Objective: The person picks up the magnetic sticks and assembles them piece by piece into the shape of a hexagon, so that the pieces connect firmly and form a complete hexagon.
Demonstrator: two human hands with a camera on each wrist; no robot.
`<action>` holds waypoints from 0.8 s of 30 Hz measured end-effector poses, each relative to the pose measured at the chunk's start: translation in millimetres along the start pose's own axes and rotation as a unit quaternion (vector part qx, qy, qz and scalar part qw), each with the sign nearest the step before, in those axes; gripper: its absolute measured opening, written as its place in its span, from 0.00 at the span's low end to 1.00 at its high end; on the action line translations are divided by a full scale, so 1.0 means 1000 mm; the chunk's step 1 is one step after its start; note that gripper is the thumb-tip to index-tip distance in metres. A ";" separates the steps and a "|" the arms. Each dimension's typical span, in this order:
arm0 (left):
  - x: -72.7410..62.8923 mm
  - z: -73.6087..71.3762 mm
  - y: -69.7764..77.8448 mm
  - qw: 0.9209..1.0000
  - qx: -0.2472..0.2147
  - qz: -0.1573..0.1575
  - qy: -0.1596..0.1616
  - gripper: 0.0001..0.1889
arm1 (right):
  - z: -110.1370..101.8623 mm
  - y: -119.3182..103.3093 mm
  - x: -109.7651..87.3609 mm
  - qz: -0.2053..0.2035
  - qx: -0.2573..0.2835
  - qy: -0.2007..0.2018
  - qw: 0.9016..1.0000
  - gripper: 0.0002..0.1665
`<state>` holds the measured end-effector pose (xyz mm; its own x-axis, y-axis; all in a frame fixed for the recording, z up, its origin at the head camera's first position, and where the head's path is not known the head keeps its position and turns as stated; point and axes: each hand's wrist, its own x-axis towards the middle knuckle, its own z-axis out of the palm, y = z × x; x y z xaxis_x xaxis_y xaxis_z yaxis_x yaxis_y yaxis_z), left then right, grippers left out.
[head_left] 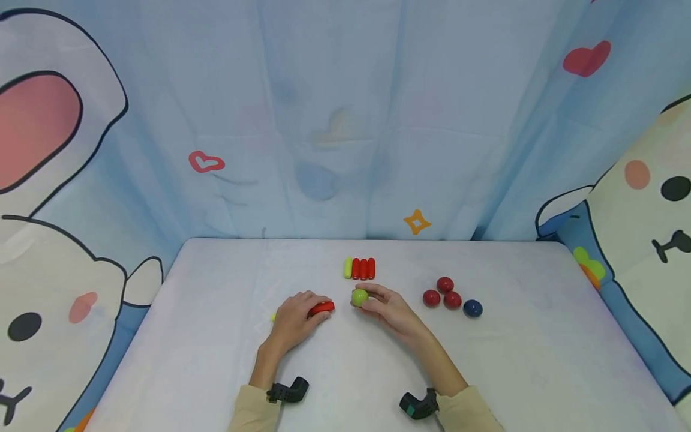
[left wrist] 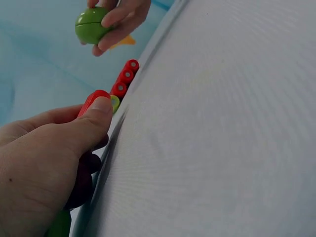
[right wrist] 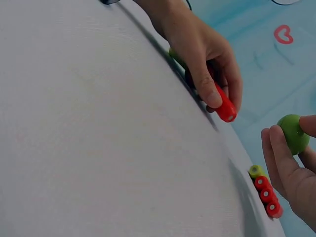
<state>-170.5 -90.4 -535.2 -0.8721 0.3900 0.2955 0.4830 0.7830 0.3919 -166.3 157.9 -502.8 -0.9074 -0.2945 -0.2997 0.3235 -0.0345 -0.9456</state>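
My left hand (head_left: 291,321) pinches a short red rod (head_left: 323,308) between thumb and fingers, its end sticking out to the right. Below that hand, dark purple rounded pieces (left wrist: 81,187) and a green piece (left wrist: 60,224) show in the left wrist view, largely covered by the hand. In the fingertips of my right hand (head_left: 393,312) is a green ball (left wrist: 91,25) with a thin seam round it, held up over the table. Just beyond the hands, a yellow-green rod (head_left: 348,267) lies side by side with three red rods (head_left: 364,269), grey dots on their ends.
To the right of my right hand, three dark red balls (head_left: 452,300) sit in a cluster, with a dark blue ball (head_left: 472,308) beside them. The white table (head_left: 216,270) ends at a light blue printed curtain (head_left: 324,90) behind.
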 end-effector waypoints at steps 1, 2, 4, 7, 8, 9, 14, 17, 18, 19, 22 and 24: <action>0.000 0.000 0.000 1.000 -0.003 0.000 -0.002 0.18 | 0.002 0.002 0.000 0.000 -0.027 0.004 1.000 0.30; 0.000 0.000 0.000 1.000 -0.005 -0.001 -0.004 0.18 | 0.004 0.004 0.001 0.002 -0.049 0.006 0.999 0.29; 0.001 0.001 0.000 1.000 -0.007 -0.001 -0.007 0.18 | 0.008 0.008 0.001 0.000 -0.097 0.009 0.995 0.28; 0.001 0.001 -0.002 1.000 -0.009 0.006 -0.009 0.18 | 0.015 0.014 0.002 -0.015 -0.149 0.005 0.989 0.28; 0.001 0.001 -0.002 1.000 -0.008 0.011 -0.009 0.17 | 0.018 0.016 0.002 -0.021 -0.152 -0.001 0.988 0.27; 0.001 0.002 -0.003 1.000 -0.008 0.015 -0.009 0.17 | 0.020 0.018 0.003 -0.031 -0.156 -0.004 0.987 0.27; 0.000 0.002 -0.006 0.999 -0.008 0.039 -0.007 0.17 | 0.029 0.016 0.000 -0.057 -0.170 0.007 0.984 0.22; 0.000 0.001 -0.005 0.998 -0.025 0.053 -0.008 0.16 | 0.029 0.020 0.004 -0.056 -0.172 0.023 0.983 0.22; 0.000 0.001 -0.004 0.998 -0.031 0.058 -0.010 0.16 | 0.028 0.022 0.005 -0.057 -0.169 0.026 0.984 0.22; 0.000 0.001 -0.003 0.997 -0.037 0.063 -0.011 0.16 | 0.028 0.023 0.006 -0.055 -0.167 0.029 0.984 0.22; 0.000 0.000 -0.002 0.996 -0.046 0.071 -0.014 0.15 | 0.028 0.026 0.007 -0.057 -0.165 0.036 0.984 0.22; 0.000 0.000 -0.002 0.996 -0.044 0.074 -0.013 0.15 | 0.029 0.026 0.007 -0.055 -0.163 0.041 0.984 0.22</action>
<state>-171.2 -91.9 -535.5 -0.7922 0.5116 0.3327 0.6102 0.6707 0.4217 -156.8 127.3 -526.5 -0.9553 -0.2274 -0.1889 0.1301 0.2505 -0.9593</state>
